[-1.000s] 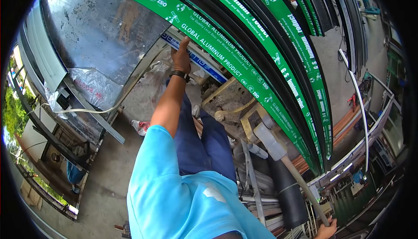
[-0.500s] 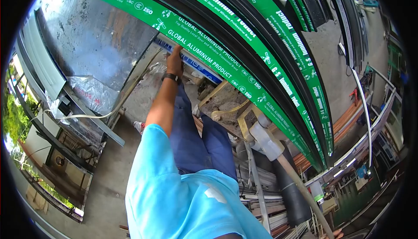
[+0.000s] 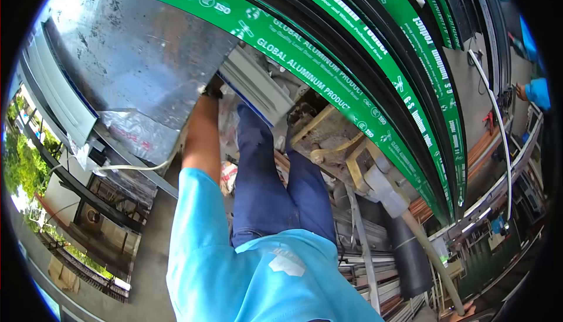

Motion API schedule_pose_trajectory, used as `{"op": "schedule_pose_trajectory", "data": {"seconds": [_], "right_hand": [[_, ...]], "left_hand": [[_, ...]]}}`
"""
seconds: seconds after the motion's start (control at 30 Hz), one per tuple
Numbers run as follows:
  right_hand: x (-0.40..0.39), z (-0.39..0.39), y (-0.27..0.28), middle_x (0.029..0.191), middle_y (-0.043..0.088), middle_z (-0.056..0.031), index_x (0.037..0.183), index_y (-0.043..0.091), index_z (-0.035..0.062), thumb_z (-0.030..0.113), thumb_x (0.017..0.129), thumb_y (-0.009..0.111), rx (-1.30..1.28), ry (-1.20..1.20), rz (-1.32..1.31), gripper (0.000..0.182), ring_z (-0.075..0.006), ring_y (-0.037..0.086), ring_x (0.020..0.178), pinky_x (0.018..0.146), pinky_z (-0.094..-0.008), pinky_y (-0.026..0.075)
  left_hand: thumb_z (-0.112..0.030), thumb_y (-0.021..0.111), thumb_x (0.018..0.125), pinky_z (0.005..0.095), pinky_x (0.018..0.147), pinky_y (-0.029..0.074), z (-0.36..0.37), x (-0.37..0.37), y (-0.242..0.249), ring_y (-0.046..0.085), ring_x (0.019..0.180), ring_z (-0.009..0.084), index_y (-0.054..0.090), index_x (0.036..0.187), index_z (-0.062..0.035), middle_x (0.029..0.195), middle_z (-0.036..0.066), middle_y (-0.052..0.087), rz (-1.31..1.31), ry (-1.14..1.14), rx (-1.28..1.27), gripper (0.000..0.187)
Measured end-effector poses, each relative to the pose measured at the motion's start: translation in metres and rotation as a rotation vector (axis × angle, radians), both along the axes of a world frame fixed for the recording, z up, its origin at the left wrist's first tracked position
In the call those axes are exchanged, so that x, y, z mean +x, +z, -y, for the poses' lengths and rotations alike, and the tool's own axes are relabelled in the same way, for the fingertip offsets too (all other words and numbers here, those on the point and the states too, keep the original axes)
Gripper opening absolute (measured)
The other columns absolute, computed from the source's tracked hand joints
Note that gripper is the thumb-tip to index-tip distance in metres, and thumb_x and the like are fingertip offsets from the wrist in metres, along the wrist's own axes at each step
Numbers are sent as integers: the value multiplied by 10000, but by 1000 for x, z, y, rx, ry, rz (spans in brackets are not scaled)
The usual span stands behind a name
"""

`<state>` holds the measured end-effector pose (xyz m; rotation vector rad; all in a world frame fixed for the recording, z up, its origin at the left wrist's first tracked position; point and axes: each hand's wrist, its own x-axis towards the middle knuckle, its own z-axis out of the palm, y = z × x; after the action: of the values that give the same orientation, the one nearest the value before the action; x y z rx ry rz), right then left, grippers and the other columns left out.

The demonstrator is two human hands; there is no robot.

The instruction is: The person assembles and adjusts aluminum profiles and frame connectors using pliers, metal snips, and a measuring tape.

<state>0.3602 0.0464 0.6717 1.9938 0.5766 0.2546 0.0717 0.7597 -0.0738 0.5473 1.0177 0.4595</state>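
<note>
My left hand (image 3: pixel 212 86), largely in shadow, is at the near left edge of a grey ribbed aluminium profile (image 3: pixel 261 84). It appears closed on that edge, though its fingers are mostly hidden. The profile lies tilted in front of my legs, its near edge lined with blue film. At the bottom right corner, my right hand (image 3: pixel 465 311) is partly cut off, wrapped round the lower end of a wooden handle. The handle belongs to a hammer (image 3: pixel 388 192) with a pale, blocky head, standing to the right of my legs.
Long black profiles with green printed film (image 3: pixel 305 58) stretch across the front. A scuffed metal sheet (image 3: pixel 135 52) covers the upper left, with crumpled clear plastic (image 3: pixel 138 137) below it. Rusty machine parts (image 3: pixel 319 128) lie ahead. Another person's hand (image 3: pixel 521 91) shows at the far right.
The profile has turned, so its grey ribbed face shows instead of the blue lettered film. My left hand has moved left and lower along it. Another person's arm has come into view at right.
</note>
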Motion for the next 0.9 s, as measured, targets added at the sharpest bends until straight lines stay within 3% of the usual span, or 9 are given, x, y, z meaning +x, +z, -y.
{"op": "schedule_pose_trajectory", "data": {"seconds": [0.13, 0.23, 0.27, 0.37, 0.47, 0.57, 0.77, 0.87, 0.9], "right_hand": [[-1, 17, 14, 534, 481, -135, 562, 434, 86, 427, 926, 700, -63, -48, -11, 565, -373, 461, 532, 565, -513, 354], [-2, 48, 29, 735, 630, -216, 844, 658, 13, 333, 990, 658, 48, -100, -42, 352, -439, 569, 708, 669, -531, 419], [-2, 47, 33, 739, 646, -195, 868, 684, 31, 329, 989, 666, -5, -235, -63, 323, -422, 587, 712, 663, -518, 430], [-4, 44, 31, 747, 654, -181, 868, 682, 44, 337, 990, 665, 36, -284, -86, 319, -411, 591, 700, 654, -515, 430], [-8, 40, 20, 741, 646, -177, 836, 653, 54, 350, 994, 661, 100, -171, -15, 336, -408, 588, 692, 647, -522, 425], [-9, 33, 20, 738, 637, -161, 806, 618, 61, 363, 997, 659, 102, -239, -51, 360, -398, 576, 677, 646, -518, 421], [-9, 39, 17, 742, 621, -128, 798, 599, 68, 371, 1000, 657, 41, -101, -7, 368, -365, 552, 640, 630, -486, 416], [-10, 20, 16, 784, 695, -125, 868, 699, 58, 380, 978, 692, 29, -195, 0, 340, -354, 643, 712, 633, -482, 473], [-11, 15, 11, 793, 702, -111, 886, 712, 73, 382, 971, 702, 70, -65, 81, 321, -346, 647, 712, 630, -480, 476]], "left_hand": [[-531, 486, 964, 461, 1037, 514, 52, 7, 38, 660, 1138, 358, 571, 1383, 21, 1266, 206, 674, 90, 87, -82, 698], [-603, 499, 866, 461, 992, 544, 59, 27, 67, 669, 1111, 377, 575, 1349, 55, 1229, 253, 669, -25, 198, -190, 820], [-613, 507, 855, 462, 982, 550, 60, 21, 65, 671, 1106, 376, 574, 1347, 58, 1223, 253, 670, 3, 180, -202, 834], [-645, 549, 799, 463, 974, 559, 61, 4, 59, 675, 1097, 369, 564, 1356, 63, 1222, 253, 669, 167, 133, -258, 901], [-633, 572, 797, 476, 976, 553, 66, 8, 63, 673, 1095, 378, 566, 1356, 52, 1236, 250, 666, 294, 131, -206, 884], [-610, 589, 815, 490, 978, 543, 72, 12, 73, 671, 1097, 391, 581, 1342, 39, 1226, 244, 673, 330, 154, -206, 836], [-579, 632, 821, 499, 977, 536, 75, 23, 97, 675, 1078, 403, 607, 1302, 26, 1182, 242, 690, 280, 112, -130, 773], [-588, 641, 813, 506, 980, 537, 80, 16, 101, 676, 1086, 404, 606, 1301, 23, 1172, 243, 692, 328, 101, -251, 782], [-592, 638, 811, 508, 985, 536, 83, 15, 112, 673, 1100, 402, 598, 1309, 25, 1186, 247, 687, 343, 86, -262, 793]]}}
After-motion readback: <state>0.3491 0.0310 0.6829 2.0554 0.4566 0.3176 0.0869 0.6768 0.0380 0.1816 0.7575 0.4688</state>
